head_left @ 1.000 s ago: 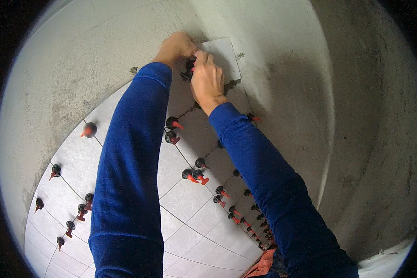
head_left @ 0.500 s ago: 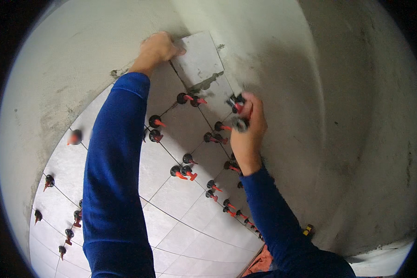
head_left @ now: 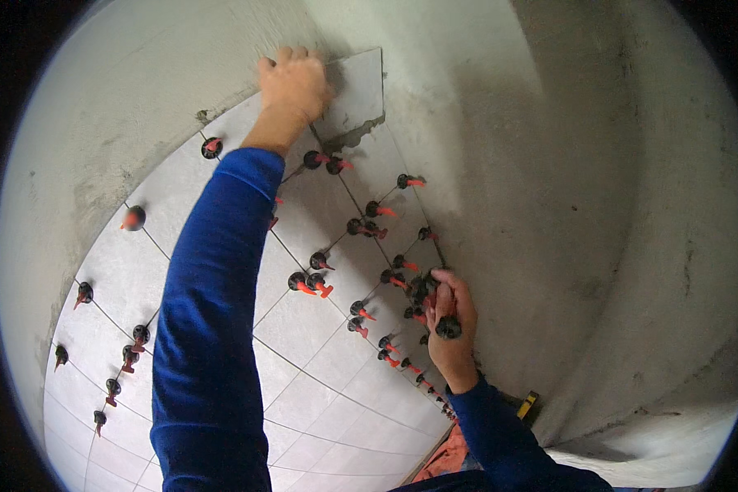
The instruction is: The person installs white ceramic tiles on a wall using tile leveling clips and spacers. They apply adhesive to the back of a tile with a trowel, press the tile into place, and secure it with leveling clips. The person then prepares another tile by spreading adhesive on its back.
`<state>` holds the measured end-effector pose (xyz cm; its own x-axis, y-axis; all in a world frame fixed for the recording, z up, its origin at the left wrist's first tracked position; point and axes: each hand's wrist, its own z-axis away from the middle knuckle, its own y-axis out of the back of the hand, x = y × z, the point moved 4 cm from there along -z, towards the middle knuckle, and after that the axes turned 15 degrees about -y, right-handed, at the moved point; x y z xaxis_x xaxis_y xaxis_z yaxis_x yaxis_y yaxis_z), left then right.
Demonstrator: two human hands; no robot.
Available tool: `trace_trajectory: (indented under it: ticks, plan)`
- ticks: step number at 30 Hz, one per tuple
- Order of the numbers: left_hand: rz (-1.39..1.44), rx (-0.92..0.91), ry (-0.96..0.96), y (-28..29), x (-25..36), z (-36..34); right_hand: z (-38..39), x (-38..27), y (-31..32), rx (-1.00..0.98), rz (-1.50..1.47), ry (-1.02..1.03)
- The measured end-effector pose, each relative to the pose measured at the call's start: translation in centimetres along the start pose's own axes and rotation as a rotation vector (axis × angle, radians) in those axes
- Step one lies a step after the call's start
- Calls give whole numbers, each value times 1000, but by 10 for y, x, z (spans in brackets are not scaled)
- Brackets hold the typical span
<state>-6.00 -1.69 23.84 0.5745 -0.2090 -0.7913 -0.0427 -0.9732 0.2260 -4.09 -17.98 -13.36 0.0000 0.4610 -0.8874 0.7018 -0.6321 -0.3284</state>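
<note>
My left hand (head_left: 295, 88) rests at the upper left edge of a pale grey end tile (head_left: 358, 78), its short-looking fingers spread against the bare plaster. Grey mortar (head_left: 357, 134) streaks the lower edge of that tile. Lower right, my right hand (head_left: 455, 320) is closed round a black tile leveler (head_left: 448, 327); another dark piece lies by its fingertips, too blurred to separate. That hand is beside the right-hand tile joint. Black-capped levelers with red T-handles, such as one leveler (head_left: 321, 285), stand in the joints of the laid tiles (head_left: 303, 332).
Bare grey plaster (head_left: 566, 205) fills the right side and more plaster (head_left: 123, 107) borders the tiles at left. A yellow-and-black object (head_left: 528, 404) is beside my right forearm. Orange cloth (head_left: 444, 461) shows at the bottom.
My right hand has moved down and toward me along the joint, away from the upper levelers. My left hand has shifted slightly right, its fingers now higher on the plaster. The view has shifted slightly.
</note>
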Motion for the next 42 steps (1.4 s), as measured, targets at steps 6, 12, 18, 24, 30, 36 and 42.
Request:
trace_trajectory:
  ticks: [6,12,18,24,30,36,42]
  plan:
    - [-47,45,85,3,17,6,29,5,25,-54,81,13]
    - [9,55,132,1,31,9,45,10,31,-182,-31,-107]
    - [39,71,119,-4,32,5,48,-5,37,-127,-68,-20]
    - [80,126,123,-2,31,4,49,-2,42,-217,-197,-220]
    - [35,109,74,-3,30,-2,56,9,39,-263,-216,-276]
    - [6,150,27,5,26,-11,60,6,35,-275,-197,-227]
    - [-65,164,-8,13,20,-21,67,0,34,-339,-83,-202]
